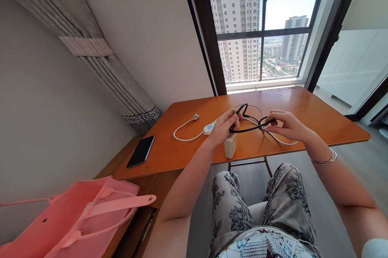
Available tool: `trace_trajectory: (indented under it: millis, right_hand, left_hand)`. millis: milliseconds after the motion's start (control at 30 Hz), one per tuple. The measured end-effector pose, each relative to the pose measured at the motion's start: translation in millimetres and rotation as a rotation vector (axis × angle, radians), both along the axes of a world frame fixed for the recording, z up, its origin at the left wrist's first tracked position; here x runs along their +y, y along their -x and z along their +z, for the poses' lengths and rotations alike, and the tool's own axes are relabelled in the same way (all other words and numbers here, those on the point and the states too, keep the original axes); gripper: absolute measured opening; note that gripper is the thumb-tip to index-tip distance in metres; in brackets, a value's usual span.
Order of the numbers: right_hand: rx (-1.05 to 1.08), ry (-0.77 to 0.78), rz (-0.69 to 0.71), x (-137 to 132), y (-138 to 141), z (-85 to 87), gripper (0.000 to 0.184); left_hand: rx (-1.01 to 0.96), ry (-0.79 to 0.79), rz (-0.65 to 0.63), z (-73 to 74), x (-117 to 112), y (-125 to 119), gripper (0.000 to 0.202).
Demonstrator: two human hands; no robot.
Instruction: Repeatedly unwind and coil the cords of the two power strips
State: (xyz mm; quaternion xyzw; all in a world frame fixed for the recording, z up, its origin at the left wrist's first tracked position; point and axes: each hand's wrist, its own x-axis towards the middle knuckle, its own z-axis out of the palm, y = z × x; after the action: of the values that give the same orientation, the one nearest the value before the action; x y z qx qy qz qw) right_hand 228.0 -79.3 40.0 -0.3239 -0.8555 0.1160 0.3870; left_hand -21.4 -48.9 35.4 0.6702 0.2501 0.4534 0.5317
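Looped black cable (251,129) stretches between my two hands above the wooden table. My left hand (226,125) pinches one side of it, fingers closed. On the other side, my right hand (281,123) grips the cable between thumb and fingers, a bracelet on its wrist. Just below my left hand stands a pale wooden block (230,147) near the table's front edge. A white power strip (209,128) lies left of that hand, partly hidden by it. Its white cord ends in a plug (195,117). More white cord (280,141) curls under my right hand.
The orange-brown table (315,116) reaches to the window. A black phone (141,151) lies at its left end. A pink bag (81,217) sits at the lower left, over a wooden drawer unit. My knees are under the front edge.
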Motion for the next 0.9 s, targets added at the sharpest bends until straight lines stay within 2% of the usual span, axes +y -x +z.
trace_trajectory:
  millis: [100, 300, 467, 667, 767, 900]
  right_hand:
    - [0.205, 0.026, -0.049, 4.6, 10.7, 2.6, 0.024]
    - [0.525, 0.097, -0.167, 28.5, 32.6, -4.6, 0.027]
    - [0.519, 0.134, -0.092, 35.4, 36.7, -7.4, 0.032]
    - [0.502, 0.259, 0.010, 44.4, 39.8, -19.7, 0.050]
    - [0.563, 0.253, -0.008, 44.9, 43.5, -24.6, 0.054]
    - [0.613, 0.210, -0.105, 39.7, 47.9, -24.3, 0.050]
  left_hand:
    - [0.017, 0.112, -0.105, 1.3, -4.7, -3.5, 0.046]
    - [-0.113, 0.144, -0.257, -0.9, -16.0, -11.5, 0.053]
    - [-0.146, 0.224, -0.344, -0.2, -20.1, -4.1, 0.056]
    - [-0.229, 0.293, -0.341, -2.6, -19.2, -0.5, 0.057]
    - [-0.260, 0.341, -0.361, -4.2, -19.3, -1.6, 0.058]
    - [-0.237, 0.428, -0.397, -5.1, -22.6, -1.1, 0.060]
